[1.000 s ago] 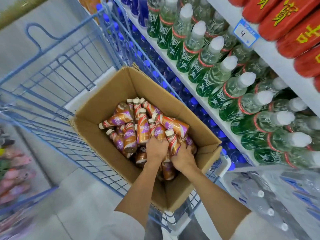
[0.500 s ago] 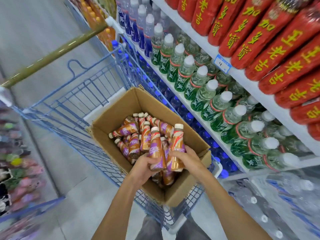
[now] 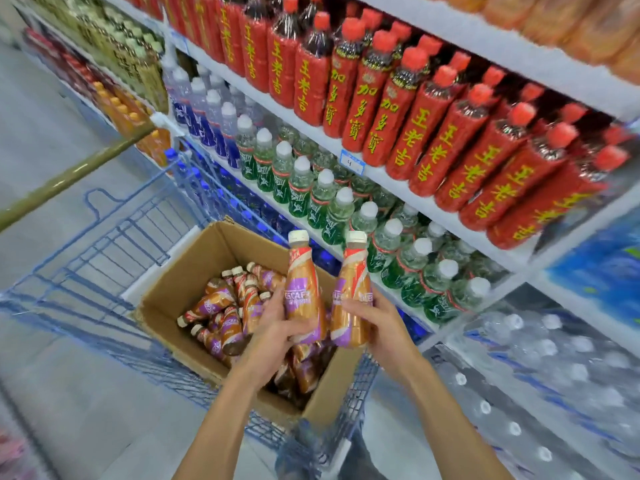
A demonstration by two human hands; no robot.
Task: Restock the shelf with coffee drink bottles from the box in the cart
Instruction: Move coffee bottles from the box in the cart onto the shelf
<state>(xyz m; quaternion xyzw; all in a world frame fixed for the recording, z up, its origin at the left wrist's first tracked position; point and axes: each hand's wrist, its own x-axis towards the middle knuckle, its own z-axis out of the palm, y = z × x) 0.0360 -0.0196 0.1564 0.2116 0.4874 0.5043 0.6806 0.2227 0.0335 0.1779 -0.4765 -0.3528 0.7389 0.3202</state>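
Alongside, white shelves of bottled drinks beside grey aisle floor.

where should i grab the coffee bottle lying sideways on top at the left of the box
Probably round its wide labelled body, from straight above, with fingers across its length. The sideways coffee bottle lies flat on top of the other bottles, its cap pointing at the cardboard box's left wall. So the body faces up unobstructed, while the neck is narrower and tapered.
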